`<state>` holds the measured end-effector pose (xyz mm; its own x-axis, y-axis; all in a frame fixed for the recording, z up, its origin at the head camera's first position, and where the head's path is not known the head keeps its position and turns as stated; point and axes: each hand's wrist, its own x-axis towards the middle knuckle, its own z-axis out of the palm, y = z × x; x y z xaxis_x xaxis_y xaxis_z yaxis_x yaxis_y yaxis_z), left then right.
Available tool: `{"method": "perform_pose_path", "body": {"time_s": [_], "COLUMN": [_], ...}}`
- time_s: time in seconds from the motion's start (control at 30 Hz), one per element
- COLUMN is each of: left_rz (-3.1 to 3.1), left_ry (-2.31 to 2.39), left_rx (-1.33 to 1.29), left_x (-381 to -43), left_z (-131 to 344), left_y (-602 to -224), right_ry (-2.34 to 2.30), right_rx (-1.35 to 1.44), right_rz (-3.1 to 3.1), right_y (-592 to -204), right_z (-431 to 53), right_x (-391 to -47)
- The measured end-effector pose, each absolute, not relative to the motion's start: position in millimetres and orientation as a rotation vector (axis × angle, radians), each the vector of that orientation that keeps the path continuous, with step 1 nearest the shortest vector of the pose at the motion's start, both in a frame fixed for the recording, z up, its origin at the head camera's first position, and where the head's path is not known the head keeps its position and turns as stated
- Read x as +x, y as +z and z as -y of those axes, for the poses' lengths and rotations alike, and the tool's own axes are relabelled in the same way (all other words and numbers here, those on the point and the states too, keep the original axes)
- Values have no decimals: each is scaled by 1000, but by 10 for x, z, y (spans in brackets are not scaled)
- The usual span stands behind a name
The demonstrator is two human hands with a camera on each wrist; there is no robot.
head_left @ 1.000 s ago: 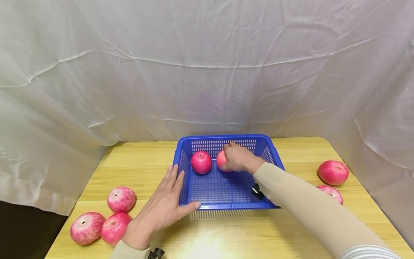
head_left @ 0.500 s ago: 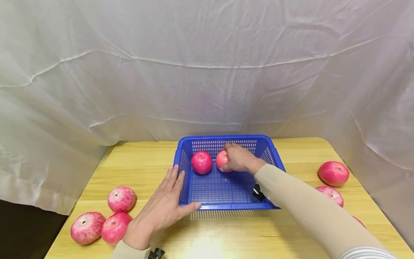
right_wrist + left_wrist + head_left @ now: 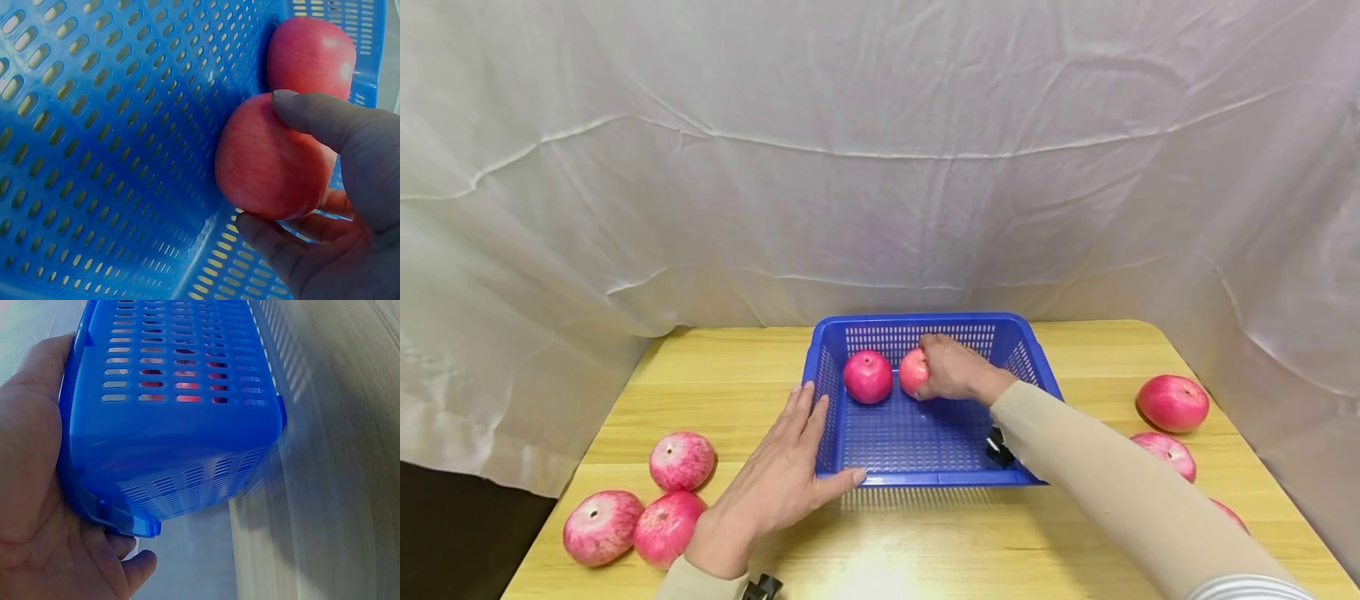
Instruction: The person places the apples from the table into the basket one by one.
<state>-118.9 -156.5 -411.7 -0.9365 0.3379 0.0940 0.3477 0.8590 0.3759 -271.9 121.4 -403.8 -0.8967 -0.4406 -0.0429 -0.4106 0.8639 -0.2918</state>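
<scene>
Fabric (image 3: 880, 208), pale and satiny, hangs creased and ridged behind the yellow wood-grain table (image 3: 722, 367), whose glossy top catches a bright reflection near the front. On the far left, three round, squat apples (image 3: 602, 527) huddle close, their pink skins streaked and mottled with cream. Next comes the left hand (image 3: 775, 475), spread wide, fingers long and straight along the side of the blue basket (image 3: 895, 442), thumb out on its front rim; it touches the basket without clutching it. And what a basket: shiny moulded plastic, rectangular with rounded corners, walls and floor pierced by rows of little slots. Inside at left sits a deep pink apple (image 3: 868, 377), smooth and rounded. Just beside it, also in the basket, is the pale red apple (image 3: 912, 372), finely streaked, gripped by the right hand (image 3: 953, 368) with thumb and fingers curled about it. A smooth beige sleeve (image 3: 1082, 467) slants away, partly covering more pink apples (image 3: 1172, 402) at far right.
</scene>
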Motion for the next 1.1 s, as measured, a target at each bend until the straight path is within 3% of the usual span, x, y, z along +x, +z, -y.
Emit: {"method": "perform_pose_path", "body": {"time_s": [1.1], "left_rz": [3033], "left_ry": [-626], "left_rx": [-538], "left_x": [-1186], "left_z": [1561], "left_y": [-4095], "right_ry": [-437], "right_rx": [-644], "right_rz": [-2917], "right_y": [-4047], "right_z": [-1163], "right_x": [-2722]}}
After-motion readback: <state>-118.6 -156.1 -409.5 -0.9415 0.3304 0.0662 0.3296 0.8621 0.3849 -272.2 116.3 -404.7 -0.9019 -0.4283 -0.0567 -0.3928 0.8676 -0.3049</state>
